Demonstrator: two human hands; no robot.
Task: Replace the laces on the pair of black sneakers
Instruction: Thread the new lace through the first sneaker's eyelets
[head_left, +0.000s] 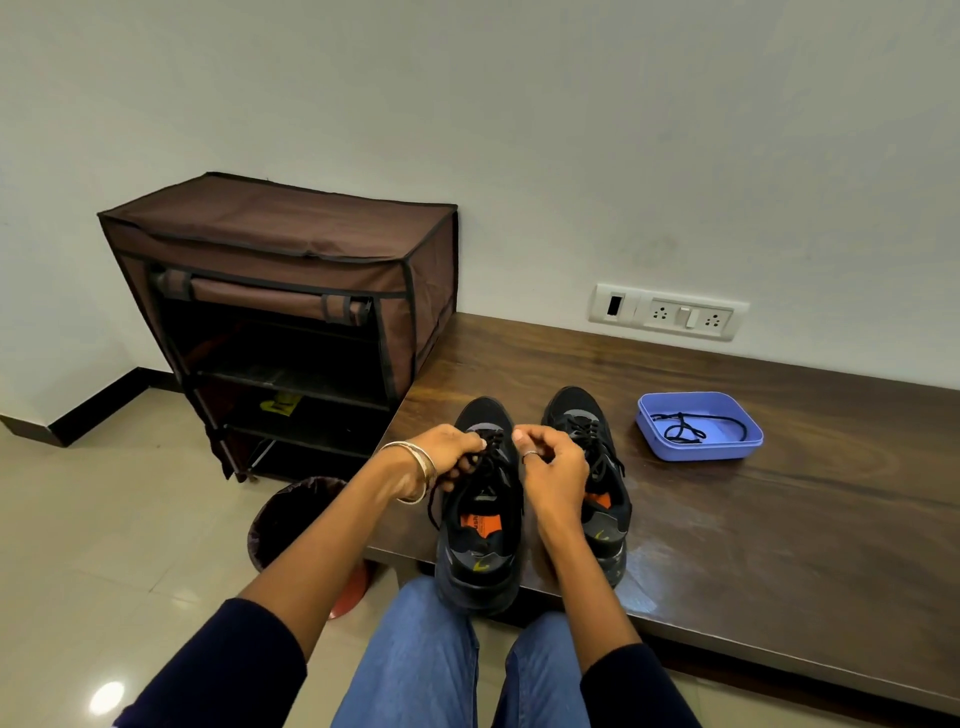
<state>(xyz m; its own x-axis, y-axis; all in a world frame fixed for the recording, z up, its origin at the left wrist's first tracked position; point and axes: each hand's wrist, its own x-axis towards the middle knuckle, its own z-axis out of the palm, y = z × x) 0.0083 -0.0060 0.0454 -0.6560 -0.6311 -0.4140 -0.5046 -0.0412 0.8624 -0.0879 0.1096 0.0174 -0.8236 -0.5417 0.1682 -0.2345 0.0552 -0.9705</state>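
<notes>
Pair of black sneakers: left sneaker and right sneaker side by side at table front edge. Left hand and right hand, each grip pinching the left sneaker's black lace. Loose lace in blue tray, right.

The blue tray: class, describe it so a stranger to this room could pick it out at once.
Start at the long dark wooden bench under the wall sockets. Right of the two black sneakers sits the blue tray. It is the only blue thing on the bench, shallow, holding a loose black lace.
</notes>
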